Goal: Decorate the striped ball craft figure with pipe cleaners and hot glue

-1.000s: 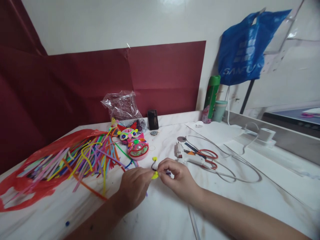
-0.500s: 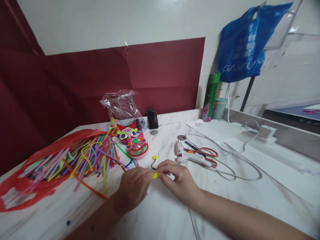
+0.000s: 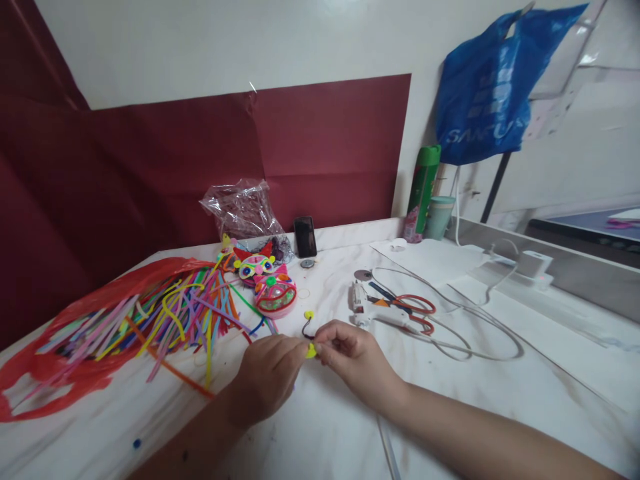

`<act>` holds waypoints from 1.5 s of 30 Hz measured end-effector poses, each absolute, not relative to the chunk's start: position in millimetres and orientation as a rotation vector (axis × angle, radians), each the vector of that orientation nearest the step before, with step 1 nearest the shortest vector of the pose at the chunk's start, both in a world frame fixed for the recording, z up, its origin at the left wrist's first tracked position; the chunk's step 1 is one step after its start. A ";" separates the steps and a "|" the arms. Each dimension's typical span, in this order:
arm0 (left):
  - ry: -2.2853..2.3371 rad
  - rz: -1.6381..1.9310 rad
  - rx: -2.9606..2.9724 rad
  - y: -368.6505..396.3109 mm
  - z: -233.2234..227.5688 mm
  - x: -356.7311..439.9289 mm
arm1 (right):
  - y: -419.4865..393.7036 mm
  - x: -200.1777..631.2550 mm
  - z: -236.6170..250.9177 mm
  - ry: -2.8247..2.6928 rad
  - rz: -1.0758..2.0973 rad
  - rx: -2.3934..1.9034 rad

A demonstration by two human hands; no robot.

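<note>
Both sets of fingertips meet over the near middle of the white marble-patterned table [image 3: 320, 427], pinched together on a small yellow fuzzy pipe-cleaner piece [image 3: 311, 350]. The left hand [image 3: 267, 377] closes thumb and forefinger on its left end, and the right hand [image 3: 353, 357] grips its right end with the other fingers curled in. The yellow piece is held just above the tabletop. From it a thin dark stem [image 3: 305, 328] curves up and away toward the far side, ending in a second little yellow tip [image 3: 309, 315]; so the whole thing runs near to far, its free end pointing away from the person.

Just beyond lies a round pink-and-red pipe-cleaner ornament [image 3: 275, 295] with a colourful face. To its left spreads a loose heap of multicoloured pipe cleaners [image 3: 170, 313] on a red plastic bag [image 3: 60, 373]. To the right of the hands lie a white glue gun [image 3: 373, 310] and red-handled scissors [image 3: 417, 313], touching each other, with a white cord [image 3: 480, 333] looping farther right. At the far edge, a black phone [image 3: 305, 237] leans against the dark red backdrop [image 3: 330, 147], beside a crinkled clear plastic bag [image 3: 243, 210].
</note>
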State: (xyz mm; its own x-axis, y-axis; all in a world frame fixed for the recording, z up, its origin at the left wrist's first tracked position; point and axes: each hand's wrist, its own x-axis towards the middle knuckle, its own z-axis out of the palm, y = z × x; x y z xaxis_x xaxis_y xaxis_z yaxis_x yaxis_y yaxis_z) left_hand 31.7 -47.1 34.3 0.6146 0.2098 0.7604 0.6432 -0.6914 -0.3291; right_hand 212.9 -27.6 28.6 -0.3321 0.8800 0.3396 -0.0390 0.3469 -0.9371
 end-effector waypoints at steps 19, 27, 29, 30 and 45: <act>-0.845 -1.076 -2.270 -46.0 30.5 42.1 | -23.7 224.6 27.7 -2.138 0.208 -0.381; -0.871 -1.117 -2.328 -45.1 31.4 45.7 | -18.5 226.4 26.4 -2.212 0.223 -0.389; -0.874 -1.157 -2.373 -45.9 32.4 47.0 | -18.9 223.9 25.7 -2.147 0.347 -0.437; -0.940 -1.208 -2.402 -46.6 33.3 48.0 | -18.9 222.7 25.6 -2.087 0.441 -0.483; -2.264 -2.306 -2.436 -36.5 28.5 53.6 | -18.6 214.1 20.5 -1.786 1.045 -0.790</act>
